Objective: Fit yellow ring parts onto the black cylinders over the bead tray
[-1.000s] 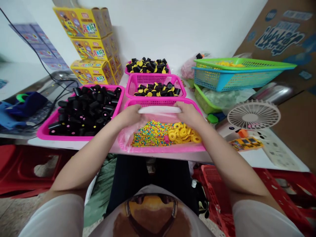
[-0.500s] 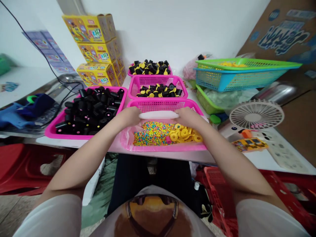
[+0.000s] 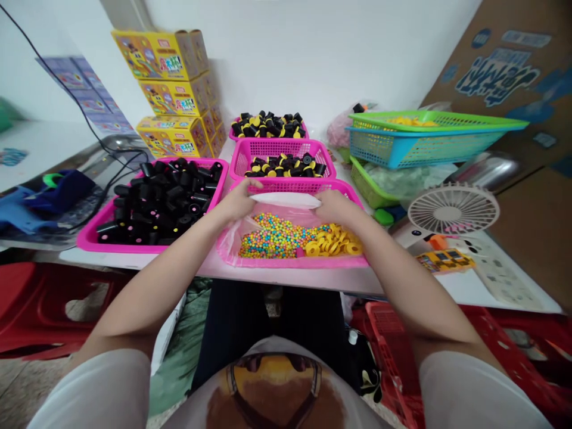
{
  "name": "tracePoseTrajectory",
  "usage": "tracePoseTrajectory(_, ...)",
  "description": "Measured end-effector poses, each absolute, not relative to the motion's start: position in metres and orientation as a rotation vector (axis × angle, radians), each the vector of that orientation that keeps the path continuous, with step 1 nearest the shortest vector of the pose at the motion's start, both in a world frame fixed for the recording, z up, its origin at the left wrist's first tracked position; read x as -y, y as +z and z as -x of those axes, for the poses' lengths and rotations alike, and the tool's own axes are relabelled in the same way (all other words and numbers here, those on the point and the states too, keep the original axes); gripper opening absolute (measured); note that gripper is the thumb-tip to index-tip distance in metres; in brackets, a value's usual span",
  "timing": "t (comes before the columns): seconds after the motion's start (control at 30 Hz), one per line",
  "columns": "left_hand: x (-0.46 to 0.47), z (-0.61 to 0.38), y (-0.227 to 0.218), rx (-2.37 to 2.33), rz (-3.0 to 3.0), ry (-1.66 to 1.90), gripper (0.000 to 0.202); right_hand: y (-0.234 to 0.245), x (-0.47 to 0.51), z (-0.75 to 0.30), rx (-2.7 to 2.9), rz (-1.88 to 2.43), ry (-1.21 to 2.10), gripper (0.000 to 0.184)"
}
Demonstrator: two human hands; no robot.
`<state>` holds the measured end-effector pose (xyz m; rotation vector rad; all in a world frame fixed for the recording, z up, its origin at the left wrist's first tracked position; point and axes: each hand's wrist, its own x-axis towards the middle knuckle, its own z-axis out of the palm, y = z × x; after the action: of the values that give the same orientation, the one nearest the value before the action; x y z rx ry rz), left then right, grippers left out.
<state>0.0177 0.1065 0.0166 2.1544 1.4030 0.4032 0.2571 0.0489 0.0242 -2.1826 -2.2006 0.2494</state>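
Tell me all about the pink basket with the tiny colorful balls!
The pink plastic basket is shallow, with mesh walls, and sits at the table's front edge. A clear plastic bag lines it, holding tiny colorful balls and yellow rings. The left hand and right hand rest at its far side, by the bag's folded white edge.

This looks like a small piecework workshop: a long white table [image 3: 290,279] holds pink plastic baskets [image 3: 282,147] of black-and-yellow moulded parts [image 3: 286,165], with printed yellow cartons [image 3: 165,89] stacked upper left, green and blue mesh baskets [image 3: 424,140] right, and red plastic crates [image 3: 393,357] lower right.
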Motion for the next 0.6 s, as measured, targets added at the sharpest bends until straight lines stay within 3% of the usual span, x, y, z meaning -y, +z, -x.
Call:
tracePoseTrajectory(0.3, -0.114, -0.013, 0.026, -1.424, -2.297, -0.004, 0.016, 0.031, -0.050, -0.274, 2.099, 2.239, 0.191, 0.036)
tracePoseTrajectory(0.6, -0.120, -0.006, 0.020, -1.327, -2.303, 0.198, 0.041, 0.036, -0.046, -0.268, 2.034, 2.226, 0.147, 0.041)
